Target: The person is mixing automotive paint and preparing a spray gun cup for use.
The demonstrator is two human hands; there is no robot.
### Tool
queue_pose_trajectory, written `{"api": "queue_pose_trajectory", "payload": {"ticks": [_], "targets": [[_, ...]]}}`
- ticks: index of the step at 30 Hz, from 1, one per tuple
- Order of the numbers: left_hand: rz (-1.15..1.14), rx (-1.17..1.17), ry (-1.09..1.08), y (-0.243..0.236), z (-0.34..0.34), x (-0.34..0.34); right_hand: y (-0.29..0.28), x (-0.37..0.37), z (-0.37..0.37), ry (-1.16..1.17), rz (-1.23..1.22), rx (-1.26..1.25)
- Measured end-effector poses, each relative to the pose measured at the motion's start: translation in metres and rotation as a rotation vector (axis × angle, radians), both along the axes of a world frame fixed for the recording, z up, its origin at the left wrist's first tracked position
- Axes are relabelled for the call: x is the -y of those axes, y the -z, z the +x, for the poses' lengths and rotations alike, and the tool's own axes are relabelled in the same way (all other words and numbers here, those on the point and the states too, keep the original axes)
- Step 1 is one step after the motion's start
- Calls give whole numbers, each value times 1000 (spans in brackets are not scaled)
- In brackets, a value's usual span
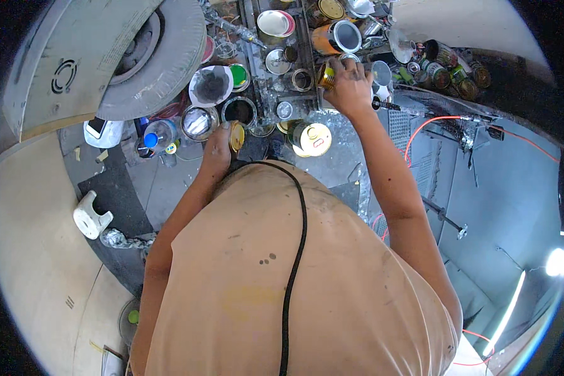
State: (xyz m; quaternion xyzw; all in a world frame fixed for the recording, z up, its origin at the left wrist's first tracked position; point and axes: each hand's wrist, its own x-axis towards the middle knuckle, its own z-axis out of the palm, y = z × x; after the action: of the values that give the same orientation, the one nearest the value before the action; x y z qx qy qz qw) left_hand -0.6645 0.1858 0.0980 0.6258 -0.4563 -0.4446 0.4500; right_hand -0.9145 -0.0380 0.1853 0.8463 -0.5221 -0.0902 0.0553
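Small cans and cups crowd the area in front of me. My left hand point(217, 149) is closed around a small gold-coloured can point(237, 136), close to my body beside an open can of dark contents point(239, 109). Farther out on the right, my right hand point(349, 88) has its fingers wrapped over another small yellow-gold can point(326, 76). An orange can with a grey inside point(332, 39) lies just beyond it, and a clear cup point(380, 73) stands to its right. Gold-lidded cans point(312, 139) stand between my hands.
A large grey round machine part point(175, 75) fills the upper left. A water bottle with a blue cap point(161, 135) stands below it. Several used cans point(442, 75) lie heaped at the upper right. An orange hose point(420, 128) runs along the right, and a white roll point(91, 216) lies left.
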Motion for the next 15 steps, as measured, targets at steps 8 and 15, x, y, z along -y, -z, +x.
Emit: {"api": "queue_pose_trajectory", "payload": {"ticks": [8,15], "targets": [[130,-87,-1,-12,4,1,-5,1,3,-9,13,-10],[71,11,9,8,8,2,-10,2,4,-60,-49,-37]]}}
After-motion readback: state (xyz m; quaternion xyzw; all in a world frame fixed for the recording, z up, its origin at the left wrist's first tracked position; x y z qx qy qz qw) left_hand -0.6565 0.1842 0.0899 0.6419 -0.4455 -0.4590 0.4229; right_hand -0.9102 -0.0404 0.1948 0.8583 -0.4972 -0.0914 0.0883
